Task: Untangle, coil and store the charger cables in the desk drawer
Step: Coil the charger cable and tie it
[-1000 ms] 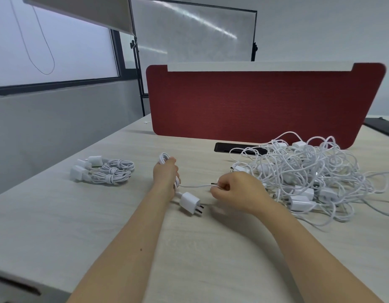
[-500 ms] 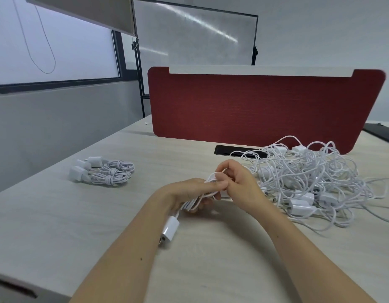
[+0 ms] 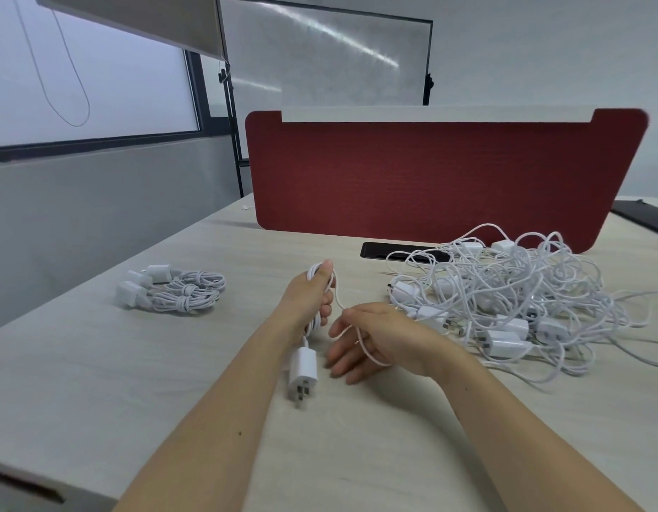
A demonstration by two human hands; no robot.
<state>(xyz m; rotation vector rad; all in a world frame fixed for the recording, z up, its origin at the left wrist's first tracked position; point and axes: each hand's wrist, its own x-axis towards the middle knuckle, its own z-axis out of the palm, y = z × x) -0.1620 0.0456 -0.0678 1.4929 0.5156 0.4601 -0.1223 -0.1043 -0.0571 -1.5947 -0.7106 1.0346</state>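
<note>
desk point(image 3: 172, 382): pale wood-grain laminate, matte and flat.
divider point(image 3: 430, 179): dark red woven fabric, rounded corners, pale strip along the top edge; stands across the far side of the desk.
cable slot point(image 3: 373, 250): black oblong recess in the desktop, just in front of the divider.
charger cable point(image 3: 314, 270): thin, white and round; loops gathered in the left fist, one slack strand runs across to the right hand.
adapter point(image 3: 302, 367): glossy white rounded block, metal prongs pointing down; hangs on its lead below the left hand, near the desk surface.
left hand point(image 3: 312, 297): fingers clenched round the gathered loops, held above the desk mid-front.
right hand point(image 3: 371, 338): fingers straight and relaxed, no grip; strand draped over them.
tangled pile point(image 3: 512, 301): white cables and adapters knotted in a loose heap, right side of the desk.
coiled bundles point(image 3: 179, 293): neat wrapped coils with adapters, left side, well apart from the pile.
</note>
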